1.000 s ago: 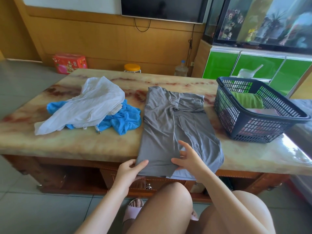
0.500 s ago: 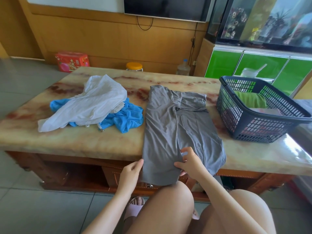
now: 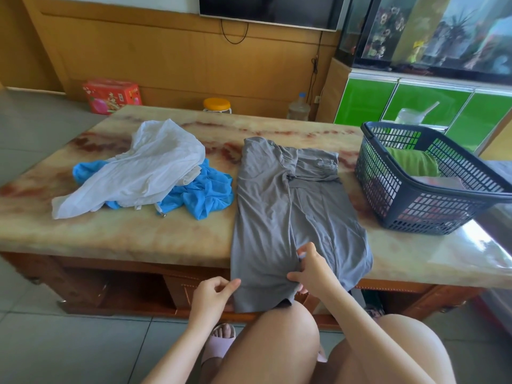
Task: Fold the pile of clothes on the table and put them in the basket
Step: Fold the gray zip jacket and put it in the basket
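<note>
The thumb and first finger of the left hand (image 3: 213,293) are pressed together. They pinch the bottom left corner of the soft grey cotton shirt (image 3: 277,212). The other fingers curl in loosely. The right hand (image 3: 314,270) pinches the same shirt near the middle of its bottom edge. Its thumb is on top and some fingers are tucked under the cloth, so I cannot see them all. I think both hands hold the bottom edge so they can lift it and fold it up toward the top.

The grey shirt lies flat on the shiny stone table with red streaks (image 3: 133,239), right in front of the person. Its sides look folded in. Its bottom hangs over the near edge of the table, which makes it easy to grab.

To the left, apart from the shirt, a crumpled white thin shirt (image 3: 144,176) lies on top of a bright blue crumpled cloth (image 3: 205,198). They wait for their turn. To the right, near the shirt, stands the dark blue plastic basket with holes (image 3: 401,200). A folded green cloth (image 3: 410,162) is inside it, so some of the job looks done.
</note>
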`<action>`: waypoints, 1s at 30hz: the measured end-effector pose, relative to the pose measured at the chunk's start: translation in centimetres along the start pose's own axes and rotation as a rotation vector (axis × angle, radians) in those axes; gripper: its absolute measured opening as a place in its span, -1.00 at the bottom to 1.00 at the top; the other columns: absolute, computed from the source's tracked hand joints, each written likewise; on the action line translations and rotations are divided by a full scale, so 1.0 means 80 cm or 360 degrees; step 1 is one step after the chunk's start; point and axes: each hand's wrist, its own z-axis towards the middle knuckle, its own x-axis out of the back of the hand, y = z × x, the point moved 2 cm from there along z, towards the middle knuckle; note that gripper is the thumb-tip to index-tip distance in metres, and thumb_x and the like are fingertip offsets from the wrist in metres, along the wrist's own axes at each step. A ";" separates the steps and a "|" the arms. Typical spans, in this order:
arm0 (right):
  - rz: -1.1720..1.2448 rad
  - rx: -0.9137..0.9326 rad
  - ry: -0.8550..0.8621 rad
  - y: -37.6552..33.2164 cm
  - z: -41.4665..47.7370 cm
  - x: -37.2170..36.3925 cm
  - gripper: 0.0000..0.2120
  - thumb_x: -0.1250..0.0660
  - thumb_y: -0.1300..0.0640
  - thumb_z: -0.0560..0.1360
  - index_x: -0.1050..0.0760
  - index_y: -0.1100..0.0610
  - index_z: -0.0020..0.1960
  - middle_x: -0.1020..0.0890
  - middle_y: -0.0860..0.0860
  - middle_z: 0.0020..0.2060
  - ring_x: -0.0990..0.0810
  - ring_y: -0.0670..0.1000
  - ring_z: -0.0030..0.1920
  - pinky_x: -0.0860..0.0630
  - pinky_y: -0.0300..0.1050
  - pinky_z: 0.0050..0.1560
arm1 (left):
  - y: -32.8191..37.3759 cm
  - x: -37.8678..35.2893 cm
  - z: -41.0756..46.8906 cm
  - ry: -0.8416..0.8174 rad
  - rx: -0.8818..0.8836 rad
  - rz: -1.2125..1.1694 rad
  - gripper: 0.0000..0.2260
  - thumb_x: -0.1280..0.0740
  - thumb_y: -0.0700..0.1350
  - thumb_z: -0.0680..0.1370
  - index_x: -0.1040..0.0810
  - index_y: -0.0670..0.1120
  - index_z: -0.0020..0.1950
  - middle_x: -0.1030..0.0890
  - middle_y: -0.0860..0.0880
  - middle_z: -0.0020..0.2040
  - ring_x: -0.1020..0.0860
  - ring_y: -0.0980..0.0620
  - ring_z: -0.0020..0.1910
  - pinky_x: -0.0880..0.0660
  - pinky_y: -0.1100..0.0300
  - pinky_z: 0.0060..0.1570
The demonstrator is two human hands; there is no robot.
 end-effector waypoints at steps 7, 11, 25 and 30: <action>-0.0201 0.0007 0.0307 -0.017 0.020 0.030 -0.70 -0.32 -0.19 0.46 -0.48 0.04 0.00 -0.55 -0.10 -0.16 -0.55 -0.02 -0.05 -0.47 -0.10 -0.12 | 0.023 0.018 0.030 0.0227 -0.0092 0.0353 -0.68 -0.31 0.22 0.47 -0.53 0.01 -0.32 -0.61 0.09 -0.39 -0.58 0.17 -0.37 -0.57 0.04 -0.25; -0.0110 -0.0002 0.0368 -0.034 0.054 0.036 -0.66 -0.30 -0.20 0.48 -0.53 0.07 -0.01 -0.61 -0.03 -0.11 -0.57 0.02 -0.07 -0.52 -0.05 -0.06 | 0.056 0.019 0.047 0.0378 -0.0404 0.0503 -0.85 -0.28 0.08 0.54 -0.50 0.04 -0.16 -0.59 0.08 -0.30 -0.57 0.13 -0.28 -0.51 0.11 -0.27; -0.0324 -0.0123 0.0328 -0.047 0.124 0.058 -0.74 -0.30 -0.07 0.51 -0.39 0.04 -0.28 -0.56 0.04 -0.18 -0.57 0.14 -0.09 -0.39 -0.12 -0.17 | 0.069 -0.040 0.130 -0.0244 -0.0781 0.1669 -0.25 0.55 0.38 0.34 0.28 0.13 0.48 0.30 0.06 0.51 0.27 0.05 0.51 0.19 0.05 0.49; -0.0478 -0.0065 0.0328 -0.046 0.122 0.050 -0.72 -0.33 -0.13 0.47 -0.41 0.08 -0.19 -0.61 0.05 -0.10 -0.59 0.14 -0.05 -0.43 -0.10 -0.15 | 0.081 -0.038 0.137 -0.0191 -0.0799 0.1565 -0.04 0.62 0.42 0.22 0.12 0.11 0.54 0.19 0.04 0.53 0.23 0.07 0.51 0.25 0.01 0.44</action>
